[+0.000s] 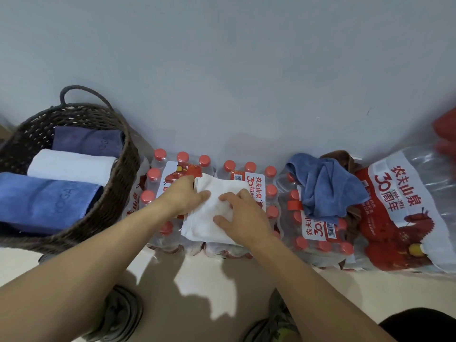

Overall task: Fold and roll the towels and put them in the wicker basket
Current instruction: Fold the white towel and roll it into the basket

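A white towel [209,218], folded into a strip, lies on top of shrink-wrapped packs of water bottles [158,178]. My left hand [182,196] grips its far left end, thumb on top of the fold. My right hand [243,213] lies on the towel's right side, fingers curled onto the cloth. The dark wicker basket [121,183] stands at the left and holds three rolled towels: a purple-blue one [86,141] at the back, a white one [71,166] in the middle, a blue one [44,201] in front.
A crumpled blue towel [325,186] lies over a brown towel [350,215] on the packs to the right. A larger bottle pack [404,208] sits at the far right. A grey wall [222,70] rises behind. My shoes [121,314] stand on the pale floor below.
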`<state>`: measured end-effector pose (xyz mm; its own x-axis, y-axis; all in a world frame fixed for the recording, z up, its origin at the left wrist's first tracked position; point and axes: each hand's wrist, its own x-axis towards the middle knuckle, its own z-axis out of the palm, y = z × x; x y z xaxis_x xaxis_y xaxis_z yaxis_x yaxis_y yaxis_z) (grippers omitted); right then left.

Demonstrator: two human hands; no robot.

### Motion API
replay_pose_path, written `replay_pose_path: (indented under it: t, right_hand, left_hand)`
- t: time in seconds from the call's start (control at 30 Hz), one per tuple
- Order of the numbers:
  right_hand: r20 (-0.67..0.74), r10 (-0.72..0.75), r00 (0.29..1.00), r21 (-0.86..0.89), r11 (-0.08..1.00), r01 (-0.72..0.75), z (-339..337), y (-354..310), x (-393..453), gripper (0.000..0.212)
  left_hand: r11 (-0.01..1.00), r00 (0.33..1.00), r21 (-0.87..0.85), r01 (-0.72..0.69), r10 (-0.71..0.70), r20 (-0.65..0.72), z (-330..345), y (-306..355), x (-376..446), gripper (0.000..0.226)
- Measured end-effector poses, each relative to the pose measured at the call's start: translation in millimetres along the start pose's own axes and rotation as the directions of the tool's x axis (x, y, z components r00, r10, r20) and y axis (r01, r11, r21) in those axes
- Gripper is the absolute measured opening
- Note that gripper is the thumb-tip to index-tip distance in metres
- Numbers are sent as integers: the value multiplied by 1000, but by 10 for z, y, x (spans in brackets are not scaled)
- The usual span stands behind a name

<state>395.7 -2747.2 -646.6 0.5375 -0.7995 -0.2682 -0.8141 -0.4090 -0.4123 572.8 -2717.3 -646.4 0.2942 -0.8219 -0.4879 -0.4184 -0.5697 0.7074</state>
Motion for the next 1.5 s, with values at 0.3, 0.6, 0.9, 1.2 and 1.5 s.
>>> replay_pose_path:
  t: [0.3, 0.6, 0.9, 1.2, 1.5]
  right_hand:
    - [-51, 98, 994, -115, 988, -103, 31, -72, 10, 56]
    - [67, 134, 989, -120, 985, -126, -227, -145, 56, 53]
    - [32, -253, 967, -228, 940, 253, -915, -280, 10, 69]
    - [470, 30, 882, 243, 956, -162, -1145, 457, -72, 34]
    - [76, 380, 922, 730, 608, -311, -451, 889, -36, 21]
  left_hand:
    - [835, 973, 545, 74, -180, 145, -122, 62, -137, 53]
    - [908, 969, 419, -19, -86, 231, -28, 247, -295, 47]
    - [811, 837, 254, -526, 443, 321, -125, 739, -401, 34]
    - [867, 876, -483, -120, 321, 360, -232, 518, -243, 36]
    - [984, 953, -54, -168, 148, -265, 381, 174, -73, 31]
